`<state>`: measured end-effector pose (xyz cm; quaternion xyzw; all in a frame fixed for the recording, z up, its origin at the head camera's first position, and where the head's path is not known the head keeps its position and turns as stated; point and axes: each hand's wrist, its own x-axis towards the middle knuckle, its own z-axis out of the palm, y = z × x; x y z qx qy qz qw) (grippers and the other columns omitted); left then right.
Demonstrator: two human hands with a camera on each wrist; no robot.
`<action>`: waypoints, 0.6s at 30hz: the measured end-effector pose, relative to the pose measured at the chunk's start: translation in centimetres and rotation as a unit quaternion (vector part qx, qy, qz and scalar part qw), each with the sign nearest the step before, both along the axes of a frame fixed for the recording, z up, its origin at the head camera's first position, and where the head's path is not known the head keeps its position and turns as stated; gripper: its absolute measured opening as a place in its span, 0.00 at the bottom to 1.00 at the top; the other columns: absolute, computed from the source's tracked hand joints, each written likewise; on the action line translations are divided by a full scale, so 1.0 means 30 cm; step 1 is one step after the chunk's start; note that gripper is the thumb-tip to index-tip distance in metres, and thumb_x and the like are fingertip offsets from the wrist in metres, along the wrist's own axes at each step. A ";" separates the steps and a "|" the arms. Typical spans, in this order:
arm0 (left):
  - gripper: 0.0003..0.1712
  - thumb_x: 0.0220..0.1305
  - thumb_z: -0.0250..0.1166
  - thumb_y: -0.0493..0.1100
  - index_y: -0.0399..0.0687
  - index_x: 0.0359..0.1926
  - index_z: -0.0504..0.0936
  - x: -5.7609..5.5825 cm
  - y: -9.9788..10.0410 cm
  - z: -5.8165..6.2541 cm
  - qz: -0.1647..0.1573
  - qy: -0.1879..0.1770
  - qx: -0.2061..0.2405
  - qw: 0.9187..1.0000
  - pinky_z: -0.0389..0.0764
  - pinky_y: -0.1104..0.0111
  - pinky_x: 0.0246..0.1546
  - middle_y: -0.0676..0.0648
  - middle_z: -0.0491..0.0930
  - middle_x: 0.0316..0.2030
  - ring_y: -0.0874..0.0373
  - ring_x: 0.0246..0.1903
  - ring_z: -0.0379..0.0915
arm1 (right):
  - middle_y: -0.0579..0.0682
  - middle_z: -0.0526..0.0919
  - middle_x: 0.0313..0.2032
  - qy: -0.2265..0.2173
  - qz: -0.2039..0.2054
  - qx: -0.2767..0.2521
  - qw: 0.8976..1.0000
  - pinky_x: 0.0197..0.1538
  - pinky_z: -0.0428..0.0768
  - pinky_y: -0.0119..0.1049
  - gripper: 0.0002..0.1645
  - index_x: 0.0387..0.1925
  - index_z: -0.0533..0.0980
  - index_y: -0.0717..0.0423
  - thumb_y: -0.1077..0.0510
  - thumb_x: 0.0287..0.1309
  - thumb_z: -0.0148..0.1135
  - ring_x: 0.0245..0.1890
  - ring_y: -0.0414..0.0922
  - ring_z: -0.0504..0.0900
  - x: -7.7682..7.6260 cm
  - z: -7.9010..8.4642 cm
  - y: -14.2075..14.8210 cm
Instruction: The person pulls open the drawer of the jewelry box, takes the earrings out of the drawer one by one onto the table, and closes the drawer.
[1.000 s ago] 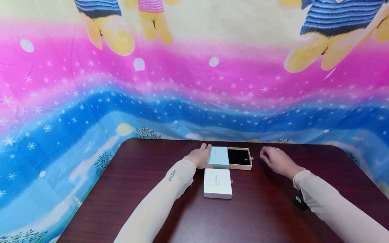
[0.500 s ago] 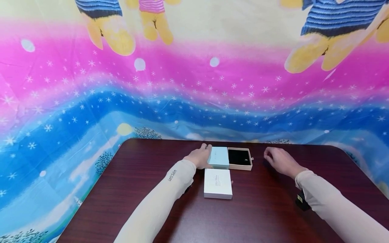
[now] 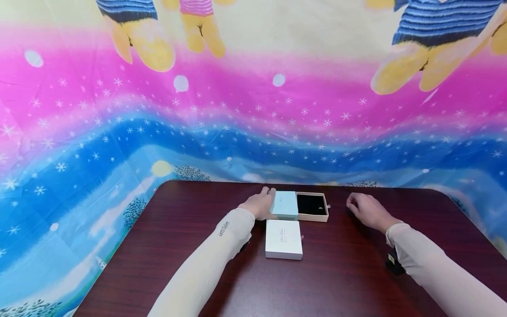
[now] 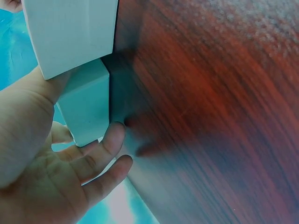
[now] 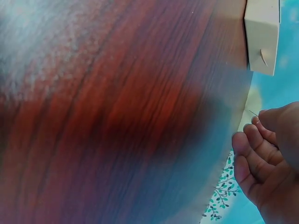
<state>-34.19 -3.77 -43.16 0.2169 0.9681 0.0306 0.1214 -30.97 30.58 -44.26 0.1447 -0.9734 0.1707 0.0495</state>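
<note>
Desk of dark reddish-brown wood grain [image 3: 190,215] carries three items near the middle of its far edge. First item: a pale blue, flat rectangular box sleeve, apparently card [image 3: 286,203], faintly lettered on top. My left hand [image 3: 259,206] grasps its left end, thumb along the side facing me. Second item: a shallow cream-walled tray with black, soft-looking lining [image 3: 314,218], open on top and touching the sleeve's right side. A small silvery piece [image 3: 321,208] shows on the lining near the right wall; its form is too small to confirm. Third item: a white, flat rectangular box with fine script [image 3: 284,240], just in front of the sleeve, farther from the desk's far edge.

My right hand [image 3: 367,210] is to the right of the tray, toward the desk's far right corner, fingers curled. In its wrist view, thumb and forefinger pinch a thin, pale strand [image 5: 252,113]; what this belongs to I cannot tell.

Risks, in my judgement: the strand is fine enough to slip from a loose pinch and be lost against the wood grain. A leftward pull on the sleeve could drag the tray askew or unsettle the silvery piece.
</note>
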 end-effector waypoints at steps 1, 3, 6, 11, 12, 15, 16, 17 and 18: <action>0.57 0.65 0.68 0.60 0.46 0.81 0.45 0.001 -0.001 0.000 0.000 0.001 0.001 1.000 0.82 0.65 0.47 0.40 0.51 0.78 0.53 0.42 0.81 | 0.51 0.81 0.30 0.001 -0.001 0.000 1.000 0.33 0.71 0.39 0.06 0.39 0.79 0.63 0.62 0.69 0.58 0.24 0.42 0.71 -0.001 -0.002 0.000; 0.57 0.65 0.69 0.60 0.46 0.81 0.45 0.001 -0.001 0.001 0.000 0.002 0.001 1.000 0.82 0.65 0.47 0.40 0.52 0.78 0.54 0.41 0.81 | 0.51 0.81 0.29 0.002 -0.002 -0.002 1.000 0.33 0.71 0.39 0.06 0.39 0.79 0.62 0.62 0.69 0.58 0.24 0.42 0.71 -0.005 -0.007 0.000; 0.57 0.65 0.69 0.60 0.46 0.81 0.45 0.001 -0.001 0.001 -0.001 0.003 0.000 1.000 0.82 0.65 0.46 0.40 0.52 0.78 0.54 0.40 0.81 | 0.52 0.81 0.29 -0.001 -0.004 -0.007 1.000 0.33 0.71 0.39 0.06 0.39 0.79 0.62 0.63 0.69 0.58 0.24 0.42 0.71 -0.006 -0.010 -0.002; 0.57 0.65 0.68 0.60 0.46 0.81 0.45 0.003 -0.002 0.004 0.000 0.000 0.001 1.000 0.81 0.66 0.43 0.40 0.51 0.78 0.55 0.35 0.80 | 0.52 0.82 0.31 -0.014 -0.010 -0.008 1.000 0.34 0.72 0.40 0.07 0.40 0.79 0.62 0.62 0.70 0.57 0.25 0.43 0.72 -0.015 -0.021 0.002; 0.57 0.65 0.68 0.60 0.46 0.81 0.44 0.004 -0.003 0.005 -0.001 -0.001 0.001 1.000 0.81 0.66 0.43 0.40 0.51 0.78 0.55 0.34 0.80 | 0.53 0.82 0.31 -0.015 -0.011 -0.009 1.000 0.34 0.72 0.40 0.08 0.40 0.79 0.62 0.61 0.70 0.57 0.26 0.43 0.72 -0.017 -0.023 0.003; 0.57 0.66 0.68 0.60 0.46 0.81 0.44 0.004 -0.004 0.007 -0.001 0.000 0.000 1.000 0.81 0.66 0.42 0.40 0.51 0.78 0.55 0.33 0.79 | 0.53 0.82 0.32 -0.015 -0.013 -0.012 1.000 0.35 0.72 0.40 0.08 0.40 0.79 0.62 0.61 0.70 0.56 0.26 0.43 0.73 -0.022 -0.026 0.004; 0.57 0.66 0.68 0.60 0.46 0.81 0.44 0.005 -0.004 0.007 -0.002 0.000 0.000 1.000 0.81 0.66 0.43 0.40 0.51 0.78 0.55 0.34 0.80 | 0.54 0.82 0.32 -0.016 -0.013 -0.014 1.000 0.35 0.73 0.40 0.08 0.39 0.79 0.62 0.61 0.70 0.56 0.27 0.43 0.73 -0.023 -0.026 0.004; 0.57 0.65 0.68 0.60 0.46 0.81 0.45 0.004 -0.004 0.007 -0.002 0.001 0.000 1.000 0.82 0.66 0.44 0.40 0.51 0.78 0.55 0.35 0.80 | 0.54 0.82 0.32 -0.018 -0.013 -0.015 1.000 0.35 0.73 0.41 0.08 0.39 0.79 0.62 0.61 0.70 0.56 0.27 0.43 0.73 -0.023 -0.026 0.004; 0.57 0.65 0.68 0.60 0.46 0.81 0.45 0.004 -0.004 0.007 -0.003 0.002 -0.001 1.000 0.82 0.66 0.44 0.40 0.51 0.78 0.55 0.37 0.81 | 0.54 0.83 0.32 -0.018 -0.015 -0.015 1.000 0.35 0.73 0.41 0.08 0.39 0.79 0.62 0.61 0.70 0.56 0.27 0.43 0.73 -0.023 -0.026 0.003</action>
